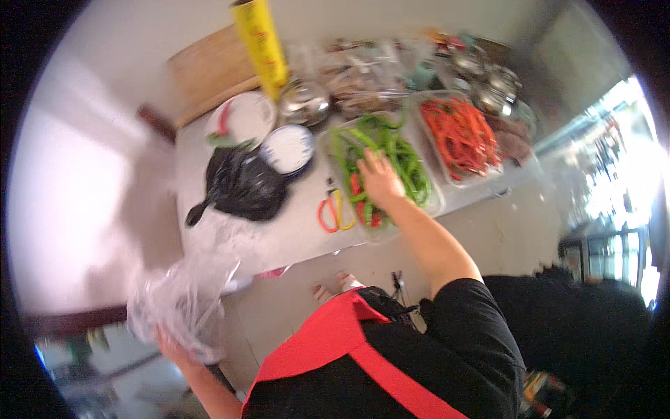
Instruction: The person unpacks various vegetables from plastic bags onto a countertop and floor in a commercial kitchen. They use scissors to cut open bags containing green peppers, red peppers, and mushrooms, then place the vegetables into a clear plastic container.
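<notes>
My left hand (171, 343), at the lower left, grips a crumpled translucent plastic bag (180, 301) off the table's front edge; the bag partly covers its fingers. My right hand (382, 180) lies with fingers spread on long green peppers (413, 170), with nothing visibly grasped. These peppers fill a clear plastic tub (438, 205), along with a few red pieces (361, 207) at its left side. Left of the tub are scissors (336, 213) with one orange and one yellow handle. A second clear tub (454, 180), to the right, holds red peppers (460, 136).
A knotted black plastic bag (246, 183) sits on the table (293, 235), near a blue-patterned bowl (288, 149) and a white plate (251, 118). Behind them are a metal bowl (304, 102), a yellow roll (261, 50) and a wooden board (209, 68). Blurred bags and metal containers line the back.
</notes>
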Available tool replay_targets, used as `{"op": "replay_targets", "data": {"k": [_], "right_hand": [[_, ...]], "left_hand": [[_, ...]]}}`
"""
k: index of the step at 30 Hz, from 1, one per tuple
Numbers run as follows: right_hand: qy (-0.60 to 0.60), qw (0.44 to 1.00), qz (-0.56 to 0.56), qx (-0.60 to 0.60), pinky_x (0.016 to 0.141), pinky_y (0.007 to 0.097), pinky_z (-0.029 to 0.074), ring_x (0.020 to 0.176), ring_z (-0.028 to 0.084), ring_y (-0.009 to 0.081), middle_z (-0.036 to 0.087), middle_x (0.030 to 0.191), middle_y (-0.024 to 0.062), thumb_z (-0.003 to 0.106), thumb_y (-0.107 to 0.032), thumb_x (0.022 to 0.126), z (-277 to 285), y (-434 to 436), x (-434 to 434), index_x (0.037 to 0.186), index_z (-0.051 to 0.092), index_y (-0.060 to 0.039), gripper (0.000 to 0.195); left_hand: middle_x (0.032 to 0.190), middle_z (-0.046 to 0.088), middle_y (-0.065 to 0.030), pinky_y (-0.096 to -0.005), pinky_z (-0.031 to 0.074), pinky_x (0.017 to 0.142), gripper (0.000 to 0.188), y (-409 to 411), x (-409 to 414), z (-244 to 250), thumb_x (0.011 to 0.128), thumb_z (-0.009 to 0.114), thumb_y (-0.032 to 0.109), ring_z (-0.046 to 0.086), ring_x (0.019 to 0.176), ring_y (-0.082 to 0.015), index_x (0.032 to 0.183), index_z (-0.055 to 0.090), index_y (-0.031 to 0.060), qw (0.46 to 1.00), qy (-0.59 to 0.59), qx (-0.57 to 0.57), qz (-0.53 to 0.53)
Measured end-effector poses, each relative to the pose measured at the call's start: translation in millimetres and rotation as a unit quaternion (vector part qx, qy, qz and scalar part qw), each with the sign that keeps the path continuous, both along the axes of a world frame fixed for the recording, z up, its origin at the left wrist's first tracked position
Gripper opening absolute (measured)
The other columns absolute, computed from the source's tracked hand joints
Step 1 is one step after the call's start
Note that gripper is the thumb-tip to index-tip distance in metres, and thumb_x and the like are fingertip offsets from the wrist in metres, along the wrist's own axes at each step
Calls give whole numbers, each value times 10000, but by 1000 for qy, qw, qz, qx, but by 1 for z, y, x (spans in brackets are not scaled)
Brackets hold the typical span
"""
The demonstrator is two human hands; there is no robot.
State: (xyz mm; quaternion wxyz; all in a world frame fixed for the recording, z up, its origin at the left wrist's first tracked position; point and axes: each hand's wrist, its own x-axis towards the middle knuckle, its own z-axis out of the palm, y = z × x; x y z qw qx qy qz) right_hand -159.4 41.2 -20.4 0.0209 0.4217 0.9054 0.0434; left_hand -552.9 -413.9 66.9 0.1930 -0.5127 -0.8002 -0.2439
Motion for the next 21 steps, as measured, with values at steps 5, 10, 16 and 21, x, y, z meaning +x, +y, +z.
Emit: {"op": "replay_targets", "data": {"k": [5,10,16,21], "right_hand": [[174,984,-38,-12,1034,487,204,1264,214,410,220,1404,156,541,-222,794,17,-10,11,1241,459,-77,476],[330,935,54,-120,986,416,323,1188,369,356,386,1286,208,543,-102,753,22,-40,-16,1125,524,-46,377],[261,897,136,-331,963,384,355,1134,436,338,461,1213,197,571,-166,756,18,-65,-90,1148,497,-41,418],[301,866,206,-342,963,383,354,1133,438,336,462,1207,199,594,-198,754,44,-89,-160,1184,468,-43,474]], "left_hand": [[1129,526,-135,-358,429,854,380,33,29,12,870,484,209,529,971,-255,1190,478,5,936,-298,124,142],[1037,553,-116,-359,455,790,357,52,72,60,863,505,167,535,940,-241,1170,481,-14,715,-559,347,236],[1071,538,-116,-347,454,797,380,20,59,69,853,515,169,532,948,-230,1189,471,-4,645,-599,413,234],[1099,525,-116,-337,453,803,401,-7,34,57,845,522,171,530,956,-220,1205,462,5,603,-627,431,242]]}}
